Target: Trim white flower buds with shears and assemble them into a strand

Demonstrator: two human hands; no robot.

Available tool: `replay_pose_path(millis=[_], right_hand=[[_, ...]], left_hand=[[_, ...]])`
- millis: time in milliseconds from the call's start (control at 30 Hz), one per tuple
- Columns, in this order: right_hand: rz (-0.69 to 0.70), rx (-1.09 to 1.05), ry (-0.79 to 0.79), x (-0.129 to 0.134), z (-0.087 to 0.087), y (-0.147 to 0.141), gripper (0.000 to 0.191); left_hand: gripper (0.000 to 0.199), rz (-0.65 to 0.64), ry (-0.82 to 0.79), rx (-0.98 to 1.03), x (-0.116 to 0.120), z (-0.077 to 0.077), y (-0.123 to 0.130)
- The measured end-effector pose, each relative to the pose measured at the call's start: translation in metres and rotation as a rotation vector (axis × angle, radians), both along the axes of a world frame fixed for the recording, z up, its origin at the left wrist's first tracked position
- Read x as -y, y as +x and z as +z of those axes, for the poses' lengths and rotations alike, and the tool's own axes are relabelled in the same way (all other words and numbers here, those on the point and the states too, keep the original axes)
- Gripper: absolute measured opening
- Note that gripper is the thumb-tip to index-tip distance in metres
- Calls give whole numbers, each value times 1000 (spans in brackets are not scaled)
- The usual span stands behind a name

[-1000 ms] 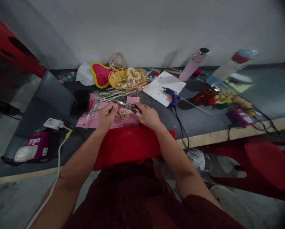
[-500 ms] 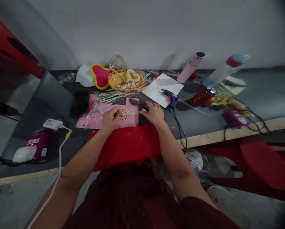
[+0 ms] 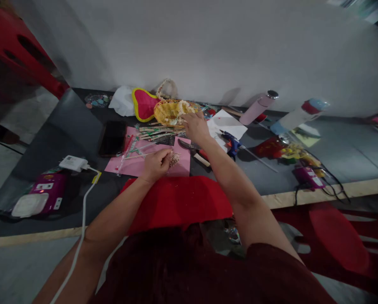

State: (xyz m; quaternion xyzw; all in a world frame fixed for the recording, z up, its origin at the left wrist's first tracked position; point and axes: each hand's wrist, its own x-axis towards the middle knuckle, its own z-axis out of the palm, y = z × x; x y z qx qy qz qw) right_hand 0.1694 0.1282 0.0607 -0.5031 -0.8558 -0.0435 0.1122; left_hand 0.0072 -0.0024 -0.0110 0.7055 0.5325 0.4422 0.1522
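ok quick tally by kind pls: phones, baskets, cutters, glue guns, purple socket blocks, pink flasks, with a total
phone: 1
basket: 1
cutters: 1
glue gun: 1
purple socket blocks: 2
pink flask: 1
total: 7

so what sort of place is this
Probably a craft workspace, though whether at home or in a workshop I can't tell: the dark table bears a blue glue gun, shears and a yellow woven basket.
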Motion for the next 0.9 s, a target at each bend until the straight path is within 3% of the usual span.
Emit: replay_pose_path(millis=[200,500,700,800,900], right_hand=[[-55,140,62,-74,-6,-44,32],[-88,239,77,-116,-25,-74,36],[-15,179,146,-107,-17,-69,35],[-33,70,45,-85,-3,-58,35],[52,-47,-47,-52,7,-40,34]], left_hand=[[26,-36,53,-39,-4,-5,1],[21,-86,64,-25,-6,-8,1],[20,-109,32,-8,-6,-5,1],[21,-108,19,-3,-6,-6,1],[23,-38,36,4,-8,-7,1]])
